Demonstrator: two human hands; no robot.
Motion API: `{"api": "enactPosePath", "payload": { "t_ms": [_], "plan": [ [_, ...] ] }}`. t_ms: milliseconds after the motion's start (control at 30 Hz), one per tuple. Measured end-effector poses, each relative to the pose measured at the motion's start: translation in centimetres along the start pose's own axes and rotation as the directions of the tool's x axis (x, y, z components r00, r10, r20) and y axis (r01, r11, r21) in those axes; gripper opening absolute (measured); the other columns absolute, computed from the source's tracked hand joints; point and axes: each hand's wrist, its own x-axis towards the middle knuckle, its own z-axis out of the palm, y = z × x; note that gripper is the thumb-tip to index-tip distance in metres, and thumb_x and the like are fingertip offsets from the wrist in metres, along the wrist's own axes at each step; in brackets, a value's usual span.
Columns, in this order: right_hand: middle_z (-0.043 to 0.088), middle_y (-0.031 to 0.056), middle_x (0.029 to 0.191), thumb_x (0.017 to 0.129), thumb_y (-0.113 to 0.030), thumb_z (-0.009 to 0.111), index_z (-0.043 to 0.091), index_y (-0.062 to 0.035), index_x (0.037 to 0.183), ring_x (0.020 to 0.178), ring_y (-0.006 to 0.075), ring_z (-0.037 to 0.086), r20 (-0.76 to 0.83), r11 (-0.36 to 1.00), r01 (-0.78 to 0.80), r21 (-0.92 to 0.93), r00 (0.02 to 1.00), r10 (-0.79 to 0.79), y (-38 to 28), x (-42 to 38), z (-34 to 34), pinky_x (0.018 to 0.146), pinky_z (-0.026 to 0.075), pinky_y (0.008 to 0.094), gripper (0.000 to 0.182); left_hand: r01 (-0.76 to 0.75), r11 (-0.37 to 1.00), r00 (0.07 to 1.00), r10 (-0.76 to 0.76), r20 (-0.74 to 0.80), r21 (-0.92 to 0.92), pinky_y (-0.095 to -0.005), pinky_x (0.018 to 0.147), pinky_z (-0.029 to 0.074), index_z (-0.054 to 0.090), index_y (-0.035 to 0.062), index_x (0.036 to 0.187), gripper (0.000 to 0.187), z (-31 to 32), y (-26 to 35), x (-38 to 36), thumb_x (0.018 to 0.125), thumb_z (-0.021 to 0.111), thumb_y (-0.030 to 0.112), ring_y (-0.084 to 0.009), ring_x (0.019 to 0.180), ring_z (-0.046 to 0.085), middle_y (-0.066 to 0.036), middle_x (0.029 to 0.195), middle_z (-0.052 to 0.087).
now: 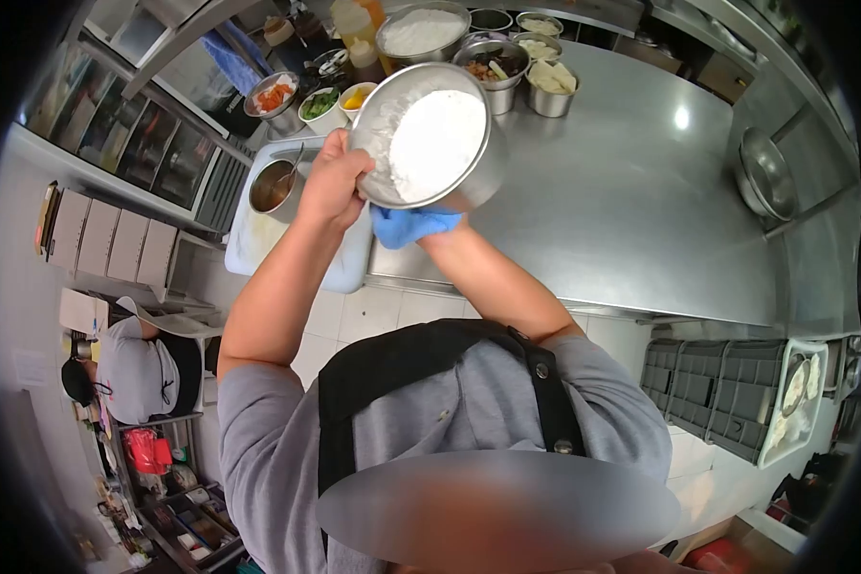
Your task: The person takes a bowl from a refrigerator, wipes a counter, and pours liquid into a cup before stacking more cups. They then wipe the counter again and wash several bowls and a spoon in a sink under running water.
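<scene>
A metal bowl of white powder is held up over the near left part of the steel counter, tilted with its opening toward me. My left hand grips the bowl's left rim, thumb on the inside. My right hand is under the bowl with a blue cloth or glove at it; the bowl hides most of its fingers. To the left, a metal pot with a spoon stands on a whitish board.
Behind the bowl stand a larger bowl of white powder, several ingredient containers and bottles. An empty steel bowl is at the right. Grey crates stand below right. Another person is at the far left.
</scene>
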Motion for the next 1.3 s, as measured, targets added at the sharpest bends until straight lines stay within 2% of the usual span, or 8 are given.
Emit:
{"api": "enactPosePath", "payload": {
  "t_ms": [33,233,567,633,767,933,1033,1300],
  "plan": [
    [0.046,0.0111,0.133,0.095,-0.036,0.039,0.04,-0.0105,0.132,0.119,0.0284,0.048,-0.146,0.667,-0.044,0.744,0.963,0.226,-0.2,-0.2,-0.3,0.103,0.039,0.0435,0.045,-0.037,0.999,0.999,0.037,-0.003,0.025,-0.0254,0.051,0.046,0.044,0.0044,0.096,0.028,-0.8,-0.1,-0.1,0.071,0.051,-0.006,-0.0136,0.065,0.057,-0.007,0.082,0.057],
    [0.055,0.0118,0.125,0.093,-0.032,0.042,0.052,-0.0061,0.122,0.109,0.0277,0.056,-0.458,0.822,-0.225,0.523,0.74,0.493,-1.5,-3.4,-0.6,0.097,0.044,0.04,0.04,-0.054,0.994,0.998,0.058,-0.035,0.09,-0.0255,0.06,0.048,0.047,0.0052,0.09,0.022,-4.8,-0.4,-3.0,0.072,0.051,-0.007,-0.0123,0.069,0.057,-0.005,0.083,0.057],
    [0.061,0.01,0.114,0.087,-0.029,0.053,0.05,-0.0045,0.125,0.106,0.0228,0.058,-0.254,0.892,-0.09,0.443,0.942,0.22,-8.5,-2.5,-2.0,0.095,0.044,0.0371,0.045,0.138,0.984,0.964,-0.108,-0.241,0.111,-0.0256,0.056,0.045,0.046,0.008,0.082,0.02,-13.1,-1.1,-8.8,0.071,0.048,-0.008,-0.0106,0.063,0.052,0.0,0.074,0.051],
    [0.063,0.0076,0.11,0.084,-0.019,0.057,0.052,-0.0049,0.123,0.1,0.0191,0.059,-0.308,0.966,-0.173,-0.194,0.945,0.108,-7.6,-4.4,-3.6,0.091,0.045,0.0344,0.042,0.118,0.986,0.963,-0.084,-0.256,0.121,-0.025,0.054,0.044,0.046,0.0084,0.082,0.019,-15.4,-1.4,-8.6,0.071,0.048,-0.008,-0.0104,0.061,0.051,0.0,0.074,0.051],
    [0.065,0.0034,0.1,0.08,-0.005,0.057,0.059,-0.0057,0.116,0.088,0.0124,0.06,-0.065,0.353,-0.403,-0.844,0.73,0.68,-5.7,-6.2,-6.7,0.083,0.048,0.0308,0.037,0.091,0.992,0.947,-0.058,-0.316,0.092,-0.0244,0.048,0.041,0.045,0.0104,0.079,0.018,-15.2,-0.1,-7.5,0.071,0.049,-0.006,-0.0088,0.056,0.047,0.001,0.071,0.049],
    [0.062,0.0108,0.104,0.079,-0.012,0.06,0.061,-0.0115,0.116,0.092,0.0267,0.061,-0.328,0.057,-0.323,-0.945,0.923,-0.2,-4.7,-1.5,-15.7,0.081,0.049,0.0367,0.037,0.037,0.998,0.972,-0.022,-0.234,0.058,-0.0241,0.044,0.034,0.043,0.0128,0.081,0.019,-14.5,1.6,-0.6,0.072,0.053,-0.002,-0.0079,0.057,0.045,0.002,0.07,0.046],
    [0.059,0.0173,0.108,0.082,-0.016,0.055,0.062,-0.0072,0.112,0.096,0.0351,0.058,-0.145,-0.738,-0.273,-0.617,0.961,-0.234,-0.3,-0.8,-15.7,0.083,0.049,0.0416,0.033,0.016,1.0,0.957,-0.017,-0.289,-0.008,-0.0232,0.042,0.032,0.042,0.0129,0.08,0.021,-11.3,2.2,4.7,0.072,0.054,-0.002,-0.0091,0.051,0.042,0.001,0.067,0.045],
    [0.06,0.0064,0.104,0.068,-0.007,0.061,0.065,-0.0148,0.096,0.098,0.0289,0.055,0.329,-0.075,0.384,-0.92,0.864,0.382,5.0,-9.1,-3.5,0.082,0.048,0.0418,0.029,0.012,0.975,0.948,-0.081,-0.308,-0.221,-0.0233,0.042,0.042,0.045,0.0042,0.066,0.016,-5.8,-1.9,17.7,0.073,0.053,-0.008,-0.0124,0.047,0.041,-0.004,0.058,0.042]
  ]
}}
